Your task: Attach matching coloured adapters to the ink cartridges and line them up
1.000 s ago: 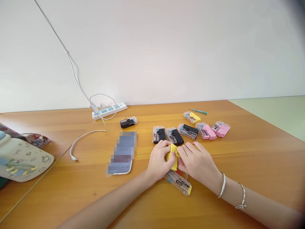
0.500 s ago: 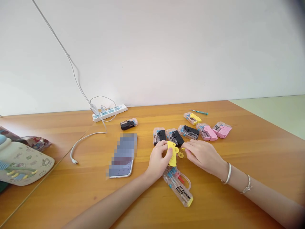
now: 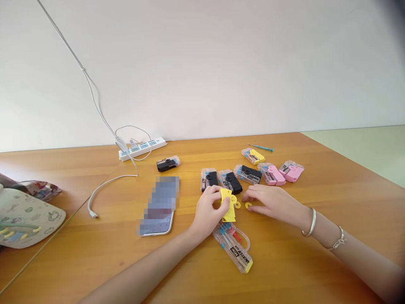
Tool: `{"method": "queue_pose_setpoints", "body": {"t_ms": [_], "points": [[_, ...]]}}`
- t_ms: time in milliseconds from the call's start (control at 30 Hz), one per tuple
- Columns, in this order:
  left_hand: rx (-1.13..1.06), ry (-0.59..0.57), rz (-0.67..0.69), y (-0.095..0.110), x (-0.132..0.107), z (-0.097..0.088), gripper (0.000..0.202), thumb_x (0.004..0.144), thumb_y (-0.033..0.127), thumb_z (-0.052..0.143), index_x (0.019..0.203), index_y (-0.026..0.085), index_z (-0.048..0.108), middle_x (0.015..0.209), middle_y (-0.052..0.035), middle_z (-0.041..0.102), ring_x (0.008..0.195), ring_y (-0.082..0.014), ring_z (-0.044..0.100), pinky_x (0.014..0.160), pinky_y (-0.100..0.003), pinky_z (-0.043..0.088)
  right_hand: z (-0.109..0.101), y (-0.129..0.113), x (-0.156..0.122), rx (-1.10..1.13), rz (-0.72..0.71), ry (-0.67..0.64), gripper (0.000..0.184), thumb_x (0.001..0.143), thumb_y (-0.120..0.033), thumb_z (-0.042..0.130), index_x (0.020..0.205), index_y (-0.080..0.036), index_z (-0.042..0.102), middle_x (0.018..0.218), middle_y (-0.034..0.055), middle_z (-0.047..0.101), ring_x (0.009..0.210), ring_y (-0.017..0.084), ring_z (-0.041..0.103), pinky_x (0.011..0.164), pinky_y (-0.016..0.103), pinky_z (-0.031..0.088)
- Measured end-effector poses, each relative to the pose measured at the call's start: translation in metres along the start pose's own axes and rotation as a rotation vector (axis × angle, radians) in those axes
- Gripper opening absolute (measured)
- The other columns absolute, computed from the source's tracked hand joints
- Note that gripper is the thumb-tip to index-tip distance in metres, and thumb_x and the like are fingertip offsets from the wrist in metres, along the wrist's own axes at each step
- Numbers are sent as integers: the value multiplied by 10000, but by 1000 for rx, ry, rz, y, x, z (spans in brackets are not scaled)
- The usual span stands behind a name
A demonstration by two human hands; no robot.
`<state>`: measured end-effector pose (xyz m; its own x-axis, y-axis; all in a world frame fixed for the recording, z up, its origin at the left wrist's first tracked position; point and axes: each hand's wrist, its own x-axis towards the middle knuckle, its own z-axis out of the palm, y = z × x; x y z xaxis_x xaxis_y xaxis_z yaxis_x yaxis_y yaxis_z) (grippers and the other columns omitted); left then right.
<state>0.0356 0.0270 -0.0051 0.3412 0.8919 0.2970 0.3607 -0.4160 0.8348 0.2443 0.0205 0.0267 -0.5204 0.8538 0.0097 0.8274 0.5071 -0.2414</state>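
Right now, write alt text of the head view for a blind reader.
Left hand holds a yellow casing; right hand is at a yellow disc. A water gun lies nearer, more toy guns behind, on a table.

On the brown wooden table (image 3: 284, 270), I see from afar a clear plastic water-gun body (image 3: 232, 250) in front, a rectangular white-cased phone (image 3: 160, 209) to its left, a long white plastic power strip (image 3: 144, 148) behind that, a slim teal screwdriver (image 3: 262, 147) back right.
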Motion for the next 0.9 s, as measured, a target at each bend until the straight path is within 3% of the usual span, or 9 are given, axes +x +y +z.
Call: {"method": "queue_pose_setpoints", "body": {"t_ms": [167, 267, 400, 700, 900], "points": [[1, -2, 13, 0, 0, 0, 242, 839, 244, 475, 706, 194, 671, 919, -44, 623, 909, -207, 544, 826, -327, 423, 0, 2, 4, 160, 110, 11, 47, 819, -229, 515, 776, -217, 530, 769, 6, 613, 710, 183, 584, 595, 294, 411], [18, 3, 18, 2, 1, -1, 254, 846, 245, 473, 680, 192, 658, 888, -38, 637, 876, -197, 538, 797, -313, 417, 0, -3, 6, 475, 106, 44, 117, 826, -315, 533, 767, -214, 522, 785, 8, 608, 712, 167, 577, 618, 289, 448], [89, -13, 47, 4, 0, -1, 313, 880, 267, 439, 621, 185, 594, 690, -20, 591, 769, -179, 496, 691, -281, 396, 4, -17, 8, 817, 59, 170, 209, 806, -410, 574, 789, -206, 534, 839, 19, 604, 765, 156, 587, 682, 287, 491], [212, 0, 168, 4, -5, 1, 314, 896, 312, 431, 632, 176, 535, 649, -14, 521, 715, -165, 442, 660, -278, 378, 21, -34, 6, 785, 113, 398, 157, 846, -368, 529, 819, -214, 511, 816, 10, 587, 758, 150, 574, 677, 280, 489], [241, 61, 209, 6, -4, 2, 225, 841, 275, 497, 656, 183, 586, 678, -23, 569, 735, -177, 462, 680, -299, 392, 19, -38, 2, 621, 93, 296, 167, 901, -357, 441, 860, -220, 526, 813, 5, 600, 722, 146, 553, 581, 247, 434]]}}
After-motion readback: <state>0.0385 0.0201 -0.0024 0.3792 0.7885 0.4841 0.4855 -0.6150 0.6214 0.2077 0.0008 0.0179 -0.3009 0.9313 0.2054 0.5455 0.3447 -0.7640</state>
